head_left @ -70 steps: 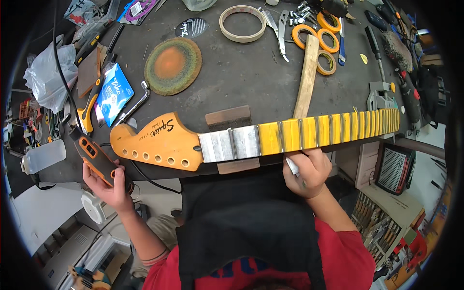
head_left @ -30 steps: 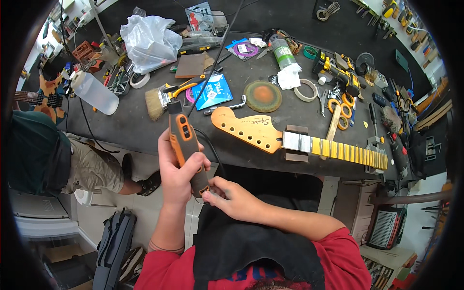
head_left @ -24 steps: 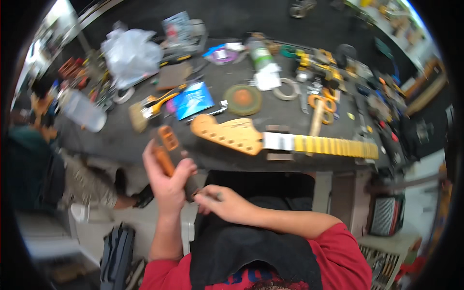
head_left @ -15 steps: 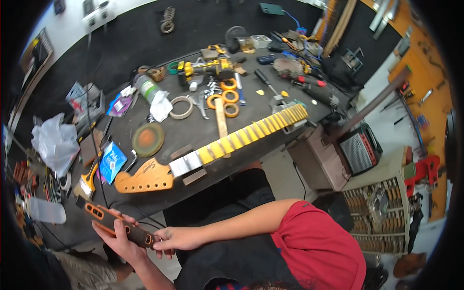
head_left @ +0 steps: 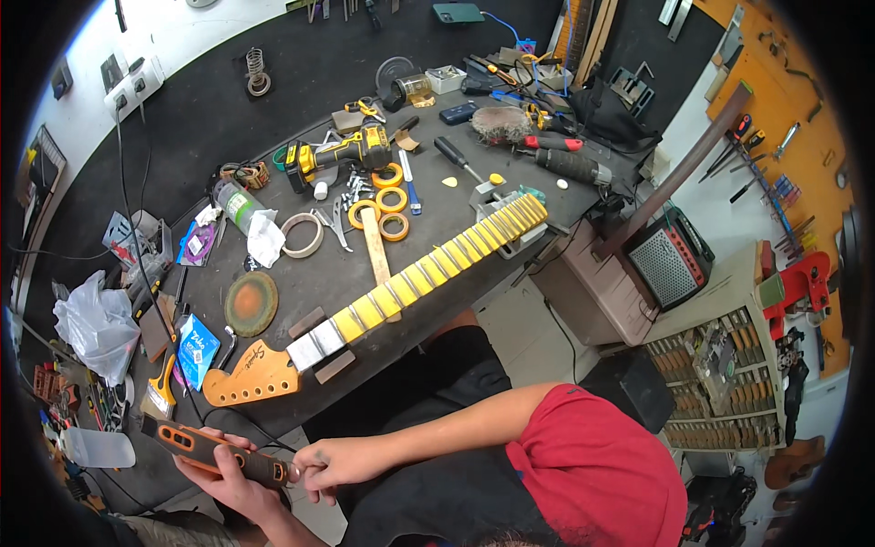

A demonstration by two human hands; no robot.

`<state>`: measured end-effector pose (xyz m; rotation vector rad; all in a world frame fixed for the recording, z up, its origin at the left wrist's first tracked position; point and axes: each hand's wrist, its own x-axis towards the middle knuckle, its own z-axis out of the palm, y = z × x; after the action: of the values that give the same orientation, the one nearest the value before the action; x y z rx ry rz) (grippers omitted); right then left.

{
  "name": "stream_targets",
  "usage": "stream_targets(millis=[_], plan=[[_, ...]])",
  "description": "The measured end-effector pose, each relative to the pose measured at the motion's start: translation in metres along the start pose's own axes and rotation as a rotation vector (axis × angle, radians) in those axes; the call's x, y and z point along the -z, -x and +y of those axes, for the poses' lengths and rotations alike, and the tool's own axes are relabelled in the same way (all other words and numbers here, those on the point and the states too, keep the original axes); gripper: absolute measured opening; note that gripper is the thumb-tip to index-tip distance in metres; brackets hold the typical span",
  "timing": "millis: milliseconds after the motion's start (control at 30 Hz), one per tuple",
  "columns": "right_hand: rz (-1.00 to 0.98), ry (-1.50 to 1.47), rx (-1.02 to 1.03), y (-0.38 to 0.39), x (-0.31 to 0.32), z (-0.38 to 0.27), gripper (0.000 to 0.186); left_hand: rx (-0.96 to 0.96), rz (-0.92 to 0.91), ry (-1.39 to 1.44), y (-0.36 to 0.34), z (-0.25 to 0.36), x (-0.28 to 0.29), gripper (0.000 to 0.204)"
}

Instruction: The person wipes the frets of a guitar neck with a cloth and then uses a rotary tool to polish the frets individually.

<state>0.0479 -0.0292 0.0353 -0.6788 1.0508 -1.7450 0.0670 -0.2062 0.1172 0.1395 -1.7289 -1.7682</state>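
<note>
The left hand (head_left: 235, 488) is grasping an orange and dark grey rotary tool (head_left: 260, 468), its fingers wrapping around the body and its thumb lying across the upper side. The tool is sitting at the lower left, in front of the near edge of the dark surface (head_left: 437, 214), with its nose pointing to the upper left. The right hand (head_left: 349, 460) is positioning its curled fingers at the tool's rear end; whether they are pinching it cannot be told. A black cable (head_left: 251, 422) is passing between the tool and the surface.

A guitar neck (head_left: 401, 296) is lying diagonally along the near edge, its wooden head pointing to the lower left. Yellow tape is covering most of its fingerboard, and silver strips are covering the part nearest the head. Brown blocks (head_left: 335, 366) are showing on both sides of the neck near the head. A wooden stick (head_left: 375, 251) is crossing underneath farther along.

Beyond the neck, a round disc (head_left: 251, 304), a cream tape roll (head_left: 283, 235), orange tape rolls (head_left: 404, 199) and a yellow and black drill (head_left: 337, 157) are resting on the surface. A paintbrush (head_left: 160, 394) and a blue packet (head_left: 196, 351) are lying near the head.
</note>
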Motion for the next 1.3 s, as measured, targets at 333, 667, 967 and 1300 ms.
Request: stream_targets(millis=[333, 667, 967, 1300], plan=[[0.249, 0.593, 0.162, 0.01, 0.014, -0.027, 0.039, 0.04, -0.079, 0.091, 0.007, 0.0, -0.016, 0.063], [0.315, 0.669, 0.354, 0.01, 0.002, -0.023, 0.055, 0.159, -0.065, 0.228, 0.005, 0.006, -0.024, 0.048], [0.094, 0.373, 0.148, 0.007, 0.004, -0.028, 0.057, 0.179, -0.186, 0.297, 0.01, 0.01, -0.021, 0.08], [0.008, 0.096, 0.13, -0.003, 0.002, -0.015, 0.067, 0.183, -0.226, 0.178, 0.012, 0.008, -0.017, 0.077]])
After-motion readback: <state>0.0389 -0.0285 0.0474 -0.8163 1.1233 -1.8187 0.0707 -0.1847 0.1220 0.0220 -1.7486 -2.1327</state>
